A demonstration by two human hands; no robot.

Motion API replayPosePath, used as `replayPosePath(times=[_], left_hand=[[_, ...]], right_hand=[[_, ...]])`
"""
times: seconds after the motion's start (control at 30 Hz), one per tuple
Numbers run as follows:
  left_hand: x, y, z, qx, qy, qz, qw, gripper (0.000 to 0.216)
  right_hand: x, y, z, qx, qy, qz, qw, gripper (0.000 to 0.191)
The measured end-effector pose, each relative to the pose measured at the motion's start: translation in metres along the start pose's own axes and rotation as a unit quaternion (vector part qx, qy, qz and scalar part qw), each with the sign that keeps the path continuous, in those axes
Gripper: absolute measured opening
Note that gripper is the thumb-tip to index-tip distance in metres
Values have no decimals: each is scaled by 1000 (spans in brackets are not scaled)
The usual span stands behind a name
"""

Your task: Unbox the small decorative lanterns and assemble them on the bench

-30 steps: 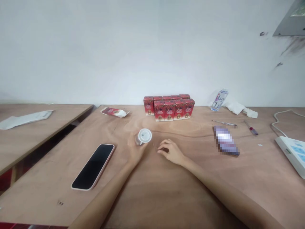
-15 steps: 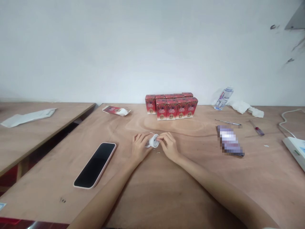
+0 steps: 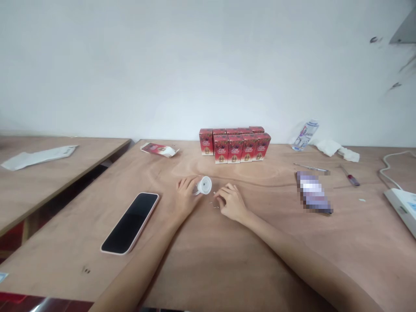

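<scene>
My left hand (image 3: 186,195) is wrapped around a small white cylindrical plastic part (image 3: 204,185), whose round face with a dark spot at its centre is turned towards my right hand. A clear or white rim shows at its near side. My right hand (image 3: 233,203) is just right of the part and apart from it, with thumb and forefinger curled together. A tiny pale bit shows at those fingertips; what it is cannot be made out. Small thin pieces (image 3: 216,207) lie on the table below, between the hands.
Several red printed boxes (image 3: 221,149) stand by the wall, with a flattened one (image 3: 159,149) to their left. A phone (image 3: 130,223) lies at left. At right are a bottle (image 3: 305,135), tissues (image 3: 328,147), tweezers-like tool (image 3: 310,167), screwdriver (image 3: 352,179), a blurred purple packet (image 3: 313,193) and a white device (image 3: 403,208).
My right hand has drawn away from the white part, down and to the right. My left hand has shifted slightly left and up with the part, turning its face more towards me.
</scene>
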State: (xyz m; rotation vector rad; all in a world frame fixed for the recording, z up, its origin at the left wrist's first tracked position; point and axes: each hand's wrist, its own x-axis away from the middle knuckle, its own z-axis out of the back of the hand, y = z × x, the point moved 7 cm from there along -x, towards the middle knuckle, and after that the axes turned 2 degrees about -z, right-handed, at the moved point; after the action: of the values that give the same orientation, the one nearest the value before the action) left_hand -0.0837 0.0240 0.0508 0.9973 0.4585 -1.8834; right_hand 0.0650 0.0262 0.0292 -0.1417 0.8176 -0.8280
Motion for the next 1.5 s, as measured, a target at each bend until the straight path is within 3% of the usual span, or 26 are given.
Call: replayPosePath(times=[0.17,0.27,0.4,0.63,0.93,1.13,1.5], left_hand=[[-2,18,-2,22,-41,-40,998,28],[-1,27,-3,29,-57,-71,995,28],[1,27,-4,33,-64,-63,995,30],[0,26,-4,49,-70,-52,995,33],[1,28,-2,40,-65,-55,996,32],[2,34,0,27,-49,-86,995,31],[1,41,3,37,-49,-87,994,29]], right_hand=[[0,-5,20,-50,97,11,994,9],[-1,-6,24,-73,122,22,990,8],[0,-7,23,-82,126,42,988,11],[4,-17,21,-12,120,145,982,19],[6,-24,24,44,137,206,968,20],[11,-24,23,76,164,219,959,16],[14,-19,24,17,181,206,961,16]])
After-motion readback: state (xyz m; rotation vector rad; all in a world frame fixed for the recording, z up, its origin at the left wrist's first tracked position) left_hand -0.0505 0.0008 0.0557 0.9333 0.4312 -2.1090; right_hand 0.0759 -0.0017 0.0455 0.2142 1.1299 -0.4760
